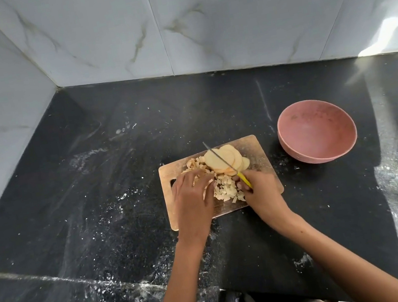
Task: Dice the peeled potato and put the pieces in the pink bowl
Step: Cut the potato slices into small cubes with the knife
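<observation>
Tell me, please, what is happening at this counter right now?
A person is dicing a peeled potato on a wooden cutting board. The right hand holds a yellow-handled knife over a fan of potato slices. The left hand rests on cut strips beside a heap of diced pieces. The pink bowl, to the right on the black counter, holds no potato yet.

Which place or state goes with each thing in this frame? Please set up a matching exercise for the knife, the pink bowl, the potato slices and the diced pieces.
Things:
1. knife
2. pink bowl
3. potato slices
4. diced pieces

Places or states:
A. stands on the counter beside the cutting board, holding no potato
B. heaped at the near part of the board, between the two hands
C. gripped by its yellow handle in the right hand
D. fanned out at the far part of the board, under the blade

Pairs: 1-C, 2-A, 3-D, 4-B
</observation>
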Available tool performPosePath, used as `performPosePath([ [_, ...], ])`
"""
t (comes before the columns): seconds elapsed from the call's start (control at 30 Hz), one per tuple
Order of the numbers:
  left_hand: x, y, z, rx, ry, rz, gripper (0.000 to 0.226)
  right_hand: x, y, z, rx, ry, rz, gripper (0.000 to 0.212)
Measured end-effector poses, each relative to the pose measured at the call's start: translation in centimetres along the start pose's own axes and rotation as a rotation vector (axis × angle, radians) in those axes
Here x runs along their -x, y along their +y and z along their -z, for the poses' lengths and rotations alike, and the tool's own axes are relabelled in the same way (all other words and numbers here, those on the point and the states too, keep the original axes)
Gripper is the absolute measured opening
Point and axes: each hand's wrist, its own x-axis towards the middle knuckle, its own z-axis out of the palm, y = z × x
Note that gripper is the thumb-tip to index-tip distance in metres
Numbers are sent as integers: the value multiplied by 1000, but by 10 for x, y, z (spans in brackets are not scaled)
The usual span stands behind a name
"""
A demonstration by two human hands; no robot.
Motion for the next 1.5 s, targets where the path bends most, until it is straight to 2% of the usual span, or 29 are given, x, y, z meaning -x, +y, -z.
performPosePath([
  [0.1,-16,3,-5,-73,-50,-56,22,2,10,13,-87,56,-58,6],
  [0.23,-34,4,-9,-135,-122,-105,28,11,11,15,-74,-85,-109,18],
  [0.3,-39,5,-10,-142,-128,-111,26,10,9,8,-90,-84,-92,18],
  [0.5,-46,3,-16,-155,-135,-201,23,-4,12,19,-246,117,-114,11],
  [0.6,-46,0,-18,-201,-98,-271,20,-16,12,22,-276,171,-161,15],
  [0.73,-45,-3,-19,-251,-12,-412,13,-31,9,20,-258,156,-178,25],
  [0.83,-47,-4,-15,-236,61,-434,6,-41,10,16,-242,161,-163,26],
  [0.9,-49,-4,-13,-199,101,-391,5,-49,11,14,-231,179,-153,22],
  [1.03,-56,0,-8,-117,166,-172,19,-58,11,11,-204,205,-125,17],
  [1.13,-66,4,-4,-90,223,-85,6,-58,13,14,-183,195,-99,16],
  [1.23,-73,16,7,-25,263,-16,5,-46,11,24,-170,210,-92,14],
  [1.3,-73,28,14,21,269,23,5,-33,13,34,-211,202,-103,27],
  [1.4,-64,47,11,153,143,108,5,-8,19,51,-277,211,-110,42],
  [1.5,-50,63,-8,293,-89,168,15,13,28,67,-259,157,-144,31],
])
